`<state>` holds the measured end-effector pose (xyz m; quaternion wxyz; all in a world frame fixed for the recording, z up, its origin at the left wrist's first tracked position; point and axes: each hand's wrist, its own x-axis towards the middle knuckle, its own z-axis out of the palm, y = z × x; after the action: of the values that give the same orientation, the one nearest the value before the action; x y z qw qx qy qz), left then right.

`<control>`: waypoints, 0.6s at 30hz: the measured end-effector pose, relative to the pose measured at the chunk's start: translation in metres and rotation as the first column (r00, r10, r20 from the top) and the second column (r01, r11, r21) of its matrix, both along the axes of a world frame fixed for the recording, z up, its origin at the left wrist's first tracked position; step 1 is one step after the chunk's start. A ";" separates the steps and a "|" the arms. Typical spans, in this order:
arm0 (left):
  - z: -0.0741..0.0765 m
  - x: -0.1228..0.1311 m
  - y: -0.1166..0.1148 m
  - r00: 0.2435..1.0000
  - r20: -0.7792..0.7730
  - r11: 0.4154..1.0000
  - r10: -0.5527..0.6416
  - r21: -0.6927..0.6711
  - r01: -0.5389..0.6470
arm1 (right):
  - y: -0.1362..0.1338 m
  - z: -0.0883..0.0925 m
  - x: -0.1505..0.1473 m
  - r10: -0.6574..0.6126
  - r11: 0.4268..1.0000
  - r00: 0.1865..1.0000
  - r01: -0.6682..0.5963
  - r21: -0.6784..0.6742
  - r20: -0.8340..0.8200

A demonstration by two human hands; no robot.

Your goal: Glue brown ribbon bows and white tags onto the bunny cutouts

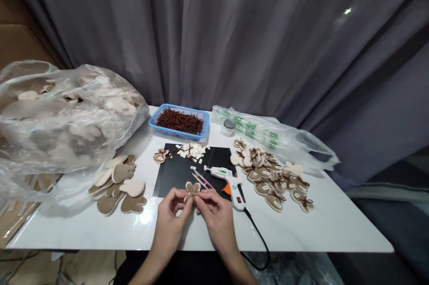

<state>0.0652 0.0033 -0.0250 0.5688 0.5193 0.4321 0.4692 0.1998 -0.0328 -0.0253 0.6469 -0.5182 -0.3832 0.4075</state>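
My left hand (pixel 170 218) and my right hand (pixel 214 213) meet near the front edge of the white table (pixel 318 227). Together they pinch a small beige felt cut-out (pixel 192 189) with rounded lobes, fingers closed on it from both sides. Just beyond it, pink-handled scissors (pixel 202 180) and a white hot glue gun (pixel 229 180) lie on a black mat (pixel 177 171). Small white labels (pixel 191 150) are scattered at the mat's far edge.
A blue basket (pixel 179 122) of brown cord pieces stands at the back. Plain felt cut-outs (pixel 117 184) lie left, finished ones with bows (pixel 271 178) right. A big plastic bag (pixel 60 119) of cut-outs fills the left. The glue gun's cord (pixel 258 236) runs off the front edge.
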 end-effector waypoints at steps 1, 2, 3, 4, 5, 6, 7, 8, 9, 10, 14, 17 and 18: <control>0.001 0.000 0.000 1.000 0.001 1.000 -0.014 -0.001 0.014 | 0.000 0.001 0.000 -0.004 1.000 1.000 0.004 0.002 0.008; 0.002 0.001 -0.001 1.000 0.001 1.000 -0.031 -0.003 0.031 | 0.000 0.001 0.001 -0.003 1.000 1.000 0.003 0.005 0.018; 0.004 0.001 -0.002 0.999 0.002 0.999 -0.044 -0.006 0.044 | -0.001 0.002 0.001 0.003 1.000 1.000 -0.003 0.009 0.030; 0.006 0.001 -0.002 0.999 0.007 0.999 -0.045 -0.012 0.045 | -0.001 0.003 0.001 0.016 1.000 0.999 -0.017 0.012 0.046; 0.008 0.001 -0.002 0.999 0.016 0.999 -0.032 -0.018 0.033 | -0.002 0.003 0.001 0.030 0.999 0.998 -0.031 0.015 0.060; 0.009 0.000 -0.002 0.999 0.030 1.000 -0.012 -0.027 0.013 | -0.003 0.003 0.000 0.037 0.999 0.997 -0.038 0.015 0.069; 0.011 -0.001 -0.002 0.999 0.046 0.999 0.008 -0.037 -0.006 | -0.003 0.003 0.000 0.035 0.999 0.997 -0.036 0.012 0.069; 0.012 -0.002 -0.002 0.998 0.062 0.999 0.022 -0.047 -0.019 | -0.004 0.002 -0.001 0.023 1.000 0.998 -0.023 0.003 0.062; 0.013 -0.004 -0.001 0.997 0.076 0.998 0.024 -0.058 -0.019 | -0.004 0.001 -0.001 -0.002 1.000 0.999 0.003 -0.008 0.052; 0.014 -0.006 -0.001 0.996 0.086 0.998 0.013 -0.066 -0.007 | -0.003 0.001 -0.001 -0.030 0.999 0.998 0.031 -0.017 0.048; 0.020 -0.013 -0.003 0.993 0.085 0.994 -0.078 -0.070 0.084 | 0.001 0.006 0.005 -0.059 0.998 0.980 0.058 0.011 0.189; 0.025 -0.016 -0.010 0.985 0.057 0.984 -0.162 -0.063 0.166 | 0.003 0.016 0.014 -0.015 0.997 0.941 -0.011 0.077 0.337; 0.027 -0.017 -0.013 0.982 0.046 0.980 -0.185 -0.065 0.187 | 0.003 0.019 0.017 0.004 0.995 0.928 -0.043 0.095 0.372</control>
<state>0.0486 -0.0098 0.0017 0.6362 0.5281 0.3861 0.4090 0.2169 -0.0298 -0.0058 0.5831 -0.5479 -0.5251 0.2899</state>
